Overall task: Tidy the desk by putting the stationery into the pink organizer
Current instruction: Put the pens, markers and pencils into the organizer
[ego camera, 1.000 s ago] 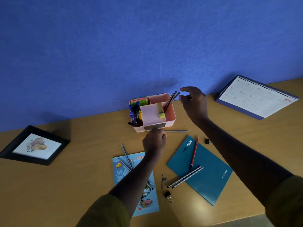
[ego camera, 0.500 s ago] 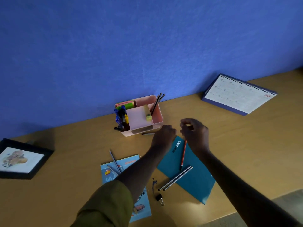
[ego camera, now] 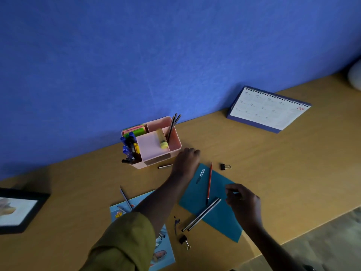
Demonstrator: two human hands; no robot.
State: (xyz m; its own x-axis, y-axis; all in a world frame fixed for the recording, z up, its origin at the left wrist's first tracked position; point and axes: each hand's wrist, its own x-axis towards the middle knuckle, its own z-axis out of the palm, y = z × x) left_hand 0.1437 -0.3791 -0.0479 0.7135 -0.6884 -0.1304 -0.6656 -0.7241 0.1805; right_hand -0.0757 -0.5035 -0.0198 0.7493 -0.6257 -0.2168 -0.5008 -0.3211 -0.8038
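My left hand [ego camera: 187, 159] rests knuckles-up on the desk [ego camera: 273, 173], just beside the right front corner of the pink organizer [ego camera: 175, 147]. It covers the right end of a dark pencil [ego camera: 165, 166] that lies along the organizer's front. I cannot tell whether my fingers grip that pencil or only lie on it. My right hand [ego camera: 243, 200] hovers over the teal notebook [ego camera: 220, 222] with fingers loosely bent and thumb near forefinger, and I see nothing in it. It is just beside the upper tips of two silver pencils [ego camera: 201, 215], which lie side by side across the notebook's lower edge. A red pencil [ego camera: 209, 182] lies on the notebook between my hands. The organizer stands near the blue wall and holds blue pens [ego camera: 127, 145] at its left, dark pencils [ego camera: 172, 124] leaning in the right compartment, and a yellow stick [ego camera: 162, 138]. One binder clip [ego camera: 224, 166] sits on the desk past the notebook's top corner, and another clip [ego camera: 183, 239] lies below the silver pencils. A desk calendar [ego camera: 267, 110] stands well off to the right.
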